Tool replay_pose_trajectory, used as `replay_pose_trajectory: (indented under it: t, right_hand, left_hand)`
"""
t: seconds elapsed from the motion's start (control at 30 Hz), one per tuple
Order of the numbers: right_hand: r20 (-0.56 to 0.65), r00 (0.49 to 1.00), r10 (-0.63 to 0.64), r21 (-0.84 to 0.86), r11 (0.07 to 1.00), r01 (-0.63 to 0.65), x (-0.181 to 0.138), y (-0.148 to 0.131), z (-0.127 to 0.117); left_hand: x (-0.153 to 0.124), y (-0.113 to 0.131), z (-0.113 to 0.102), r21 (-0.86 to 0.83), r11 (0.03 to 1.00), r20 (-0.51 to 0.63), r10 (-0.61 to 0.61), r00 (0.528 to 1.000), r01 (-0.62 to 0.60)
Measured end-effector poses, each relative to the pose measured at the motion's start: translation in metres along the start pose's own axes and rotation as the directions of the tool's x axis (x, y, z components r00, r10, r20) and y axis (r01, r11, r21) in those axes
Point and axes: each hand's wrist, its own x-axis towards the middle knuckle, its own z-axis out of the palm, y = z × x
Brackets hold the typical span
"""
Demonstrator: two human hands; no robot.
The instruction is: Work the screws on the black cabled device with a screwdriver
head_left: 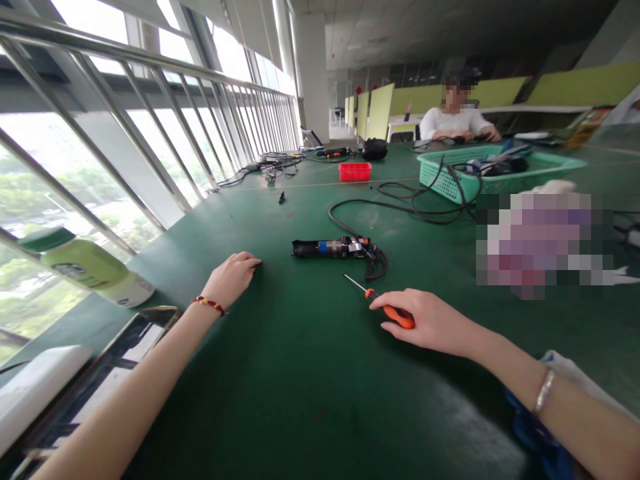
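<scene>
Bright windows [227,50] behind a metal railing [150,61], pale pillar [311,73], yellow-green partitions [381,113], dim ceiling [400,33]

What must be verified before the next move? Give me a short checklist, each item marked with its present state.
1. Right hand at the screwdriver: ok, fingers on its orange handle.
2. Screwdriver tip apart from the black cylindrical device: ok, bare table shows between them.
3. Tip shape: cannot tell, too small here.
4. Left hand steadying the device: not ok, it rests on the table, apart from the device's left end.
5. Cable clear of the device: not ok, it runs up to the device's right end.
</scene>
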Motion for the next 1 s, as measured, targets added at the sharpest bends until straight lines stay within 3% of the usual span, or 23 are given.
replay_pose_trajectory:
  t: [0.1,0.2,0.33,0.47,0.83,1.0]
  right_hand:
    - [0.016,1.000,0.011,0.009,1.000,-0.011,0.001,-0.001,0.000]
    - [0.024,0.999,0.021,0.013,1.000,-0.021,0.001,-0.001,-0.001]
    - [0.008,1.000,0.010,0.013,1.000,-0.010,0.001,-0.001,-0.001]
    - [-0.031,0.999,-0.017,0.020,1.000,0.018,0.000,0.000,-0.001]
    - [-0.120,0.991,-0.058,0.026,0.998,0.061,-0.002,-0.001,-0.002]
    - [-0.198,0.977,-0.073,0.037,0.996,0.082,-0.002,-0.003,-0.002]
  left_hand:
    - [-0.008,0.021,-0.001,0.017,0.999,-0.013,0.048,0.999,-0.048]
    - [-0.013,0.053,-0.004,0.016,0.985,0.003,0.174,0.985,-0.174]
    - [-0.011,0.103,-0.006,-0.017,0.921,0.018,0.389,0.921,-0.388]
    - [0.000,0.137,-0.004,-0.048,0.889,-0.007,0.455,0.891,-0.455]
    - [0.003,0.144,0.004,-0.187,0.893,-0.125,0.392,0.912,-0.409]
    - [0.001,0.143,0.005,-0.285,0.884,-0.118,0.351,0.929,-0.371]
